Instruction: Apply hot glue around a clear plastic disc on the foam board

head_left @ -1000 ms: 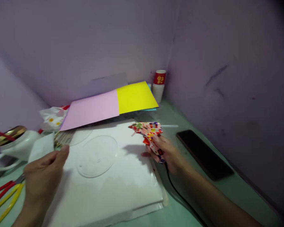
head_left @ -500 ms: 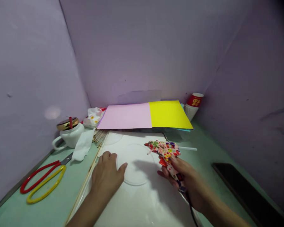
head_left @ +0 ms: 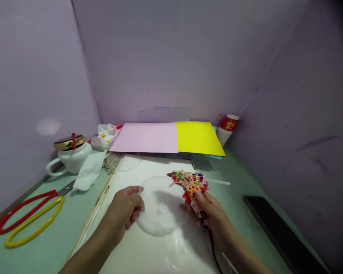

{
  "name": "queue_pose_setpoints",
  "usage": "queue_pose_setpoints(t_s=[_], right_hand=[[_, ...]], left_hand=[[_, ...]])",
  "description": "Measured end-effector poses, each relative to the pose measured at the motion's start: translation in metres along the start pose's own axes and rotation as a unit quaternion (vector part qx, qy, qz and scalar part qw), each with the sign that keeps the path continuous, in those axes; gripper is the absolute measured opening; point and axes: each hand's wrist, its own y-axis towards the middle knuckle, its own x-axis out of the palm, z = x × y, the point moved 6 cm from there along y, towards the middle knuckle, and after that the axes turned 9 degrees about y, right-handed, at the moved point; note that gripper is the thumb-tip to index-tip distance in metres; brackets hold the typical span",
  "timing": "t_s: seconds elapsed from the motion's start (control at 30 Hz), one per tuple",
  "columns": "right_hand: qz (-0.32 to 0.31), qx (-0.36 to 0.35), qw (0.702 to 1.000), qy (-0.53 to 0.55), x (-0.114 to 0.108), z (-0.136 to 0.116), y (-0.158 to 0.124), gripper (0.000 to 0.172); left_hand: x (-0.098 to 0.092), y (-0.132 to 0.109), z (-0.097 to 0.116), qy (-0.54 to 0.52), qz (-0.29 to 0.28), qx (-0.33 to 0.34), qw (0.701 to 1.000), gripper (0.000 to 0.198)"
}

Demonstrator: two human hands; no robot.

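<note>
A round, see-through plastic lid (head_left: 158, 219) is over the white board (head_left: 148, 253). My left hand (head_left: 128, 207) is closed on its left edge, thumb and fingers around the rim. In my right hand (head_left: 210, 211) is a flower-patterned hot glue gun (head_left: 193, 186), its red nozzle pointing left above the lid. A clear glue stick (head_left: 220, 182) sticks out of the gun's back, and a black cord hangs from its handle. My right fingertips are partly hidden behind the handle. Another pale round lid (head_left: 128, 164) lies at the board's far left.
Red-and-yellow scissors (head_left: 36, 207), a white mug (head_left: 74, 159) with a gold lid, a tissue (head_left: 89, 171) and wooden sticks (head_left: 111, 161) are on the left. Pink paper (head_left: 145, 137) and yellow paper (head_left: 199, 137) lie at the back, near stacked paper cups (head_left: 227, 127). A dark phone-like slab (head_left: 277, 232) lies right.
My left hand has gone from resting over the lid's left side to gripping its edge, and the lid has shifted slightly. The glue gun stays in my right hand. The view has turned a little.
</note>
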Motion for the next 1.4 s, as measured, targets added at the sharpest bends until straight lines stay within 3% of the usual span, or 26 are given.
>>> queue_pose_setpoints(t_s=[0.1,0.23,0.4,0.53,0.67,0.9,1.13,1.4], right_hand=[[0.009,0.017,1.000,-0.007,-0.005,0.008,-0.001,0.039],[0.009,0.030,0.999,-0.024,-0.014,0.010,-0.002,0.040],[-0.002,0.030,0.989,-0.147,-0.030,-0.004,-0.005,0.040],[-0.035,0.003,0.955,-0.293,-0.030,-0.018,-0.013,0.045],[-0.102,-0.056,0.909,-0.399,-0.013,-0.033,-0.026,0.036],[-0.117,-0.053,0.893,-0.432,-0.003,-0.039,-0.033,0.040],[-0.146,-0.056,0.892,-0.424,0.005,-0.041,-0.034,0.040],[-0.124,-0.084,0.881,-0.449,0.004,-0.048,-0.037,0.039]], left_hand=[[0.004,0.000,-0.004,0.017,-0.027,-0.010,0.999,0.012],[0.009,-0.001,-0.003,0.077,-0.068,0.014,0.995,0.021],[0.008,-0.004,0.000,0.061,-0.024,0.031,0.997,0.019],[0.015,-0.013,0.003,0.152,-0.038,0.028,0.987,0.026],[0.016,-0.019,0.009,0.156,-0.025,0.012,0.987,0.032],[0.019,-0.016,0.003,0.202,-0.062,-0.026,0.977,0.035],[0.021,-0.016,0.004,0.208,-0.064,0.024,0.976,0.033],[0.027,-0.019,0.004,0.135,-0.054,0.081,0.986,0.025]])
